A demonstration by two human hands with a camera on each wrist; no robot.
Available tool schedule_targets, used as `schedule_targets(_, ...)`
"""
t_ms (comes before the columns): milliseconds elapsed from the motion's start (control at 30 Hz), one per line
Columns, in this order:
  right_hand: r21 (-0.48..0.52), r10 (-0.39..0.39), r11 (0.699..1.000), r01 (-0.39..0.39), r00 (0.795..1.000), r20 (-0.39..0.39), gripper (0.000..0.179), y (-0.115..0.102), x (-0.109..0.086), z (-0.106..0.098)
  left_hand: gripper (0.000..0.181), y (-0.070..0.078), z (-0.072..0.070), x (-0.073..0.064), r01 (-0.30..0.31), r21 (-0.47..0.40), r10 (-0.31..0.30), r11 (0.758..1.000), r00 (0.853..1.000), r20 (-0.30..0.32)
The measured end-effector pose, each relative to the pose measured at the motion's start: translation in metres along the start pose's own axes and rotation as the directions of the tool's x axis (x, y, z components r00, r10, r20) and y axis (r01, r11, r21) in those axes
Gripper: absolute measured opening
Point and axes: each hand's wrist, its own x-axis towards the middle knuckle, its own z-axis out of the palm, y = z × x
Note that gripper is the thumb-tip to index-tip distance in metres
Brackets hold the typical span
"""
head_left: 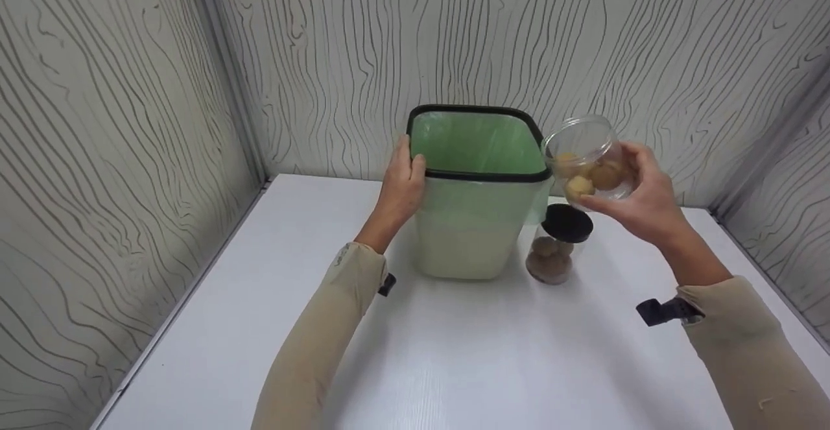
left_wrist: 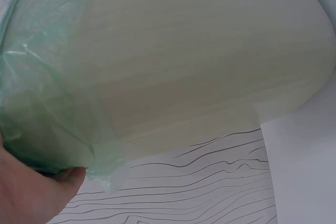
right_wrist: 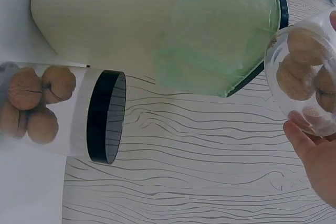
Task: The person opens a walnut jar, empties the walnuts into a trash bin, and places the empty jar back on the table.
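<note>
A pale trash bin (head_left: pixel 467 235) with a black rim, lined with a green bag (head_left: pixel 476 144), stands at the back of the table. My left hand (head_left: pixel 403 183) holds its left side at the rim; in the left wrist view the thumb lies against the green bag (left_wrist: pixel 47 108). My right hand (head_left: pixel 648 200) grips an uncapped clear jar (head_left: pixel 587 135), tilted with its mouth toward the bin, just right of the rim. Several walnuts (right_wrist: pixel 296 77) lie inside this jar. Below it, a second jar (head_left: pixel 551 268) with a black lid (head_left: pixel 567 224) stands upright, holding several walnuts (right_wrist: pixel 26 87).
The white table (head_left: pixel 428 352) runs back to a panel (head_left: pixel 363 60) with a wood-grain pattern. Side panels rise at left and right. A black strap (head_left: pixel 668 311) sits at the right sleeve's cuff.
</note>
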Motion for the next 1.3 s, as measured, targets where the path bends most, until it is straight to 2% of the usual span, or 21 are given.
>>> schedule_targets(100,-0.053,0.004,0.999,-0.004,1.000,-0.014,0.090,-0.005,0.007,-0.002,0.056,0.001,0.000,0.001,-0.015,-0.010,0.015,1.000,1.000,0.008)
schedule_targets(267,-0.135,-0.068,0.989,0.065,0.998,-0.018,0.092,-0.011,0.018,-0.002,0.056,0.001,0.000,0.003,-0.029,-0.015,0.030,0.999,0.999,0.015)
schedule_targets(400,-0.228,-0.131,0.965,0.127,0.991,-0.002,0.091,-0.014,0.025,0.001,0.056,0.000,0.000,0.003,-0.023,-0.007,0.023,1.000,1.000,0.019)
schedule_targets(567,-0.312,-0.155,0.938,0.150,0.988,0.009,0.090,-0.015,0.032,0.004,0.058,0.000,0.000,0.002,-0.009,0.006,0.009,1.000,0.999,0.035)
schedule_targets(700,-0.378,-0.199,0.905,0.193,0.980,0.023,0.090,-0.013,0.040,0.005,0.058,0.000,0.000,0.002,-0.002,0.011,0.002,1.000,0.999,0.039)
schedule_targets(967,-0.451,-0.242,0.861,0.236,0.969,0.046,0.091,-0.013,0.052,0.007,0.058,-0.001,-0.001,0.003,-0.001,0.025,0.000,1.000,1.000,0.030)
schedule_targets(1133,-0.491,-0.316,0.814,0.310,0.946,0.073,0.090,-0.012,0.060,0.009,0.058,-0.001,-0.001,0.001,0.005,0.035,-0.006,0.999,1.000,0.025)
schedule_targets(1300,-0.528,-0.436,0.740,0.417,0.895,0.095,0.088,-0.012,0.065,0.011,0.059,0.001,-0.001,0.000,0.005,0.040,-0.007,0.999,1.000,0.028)
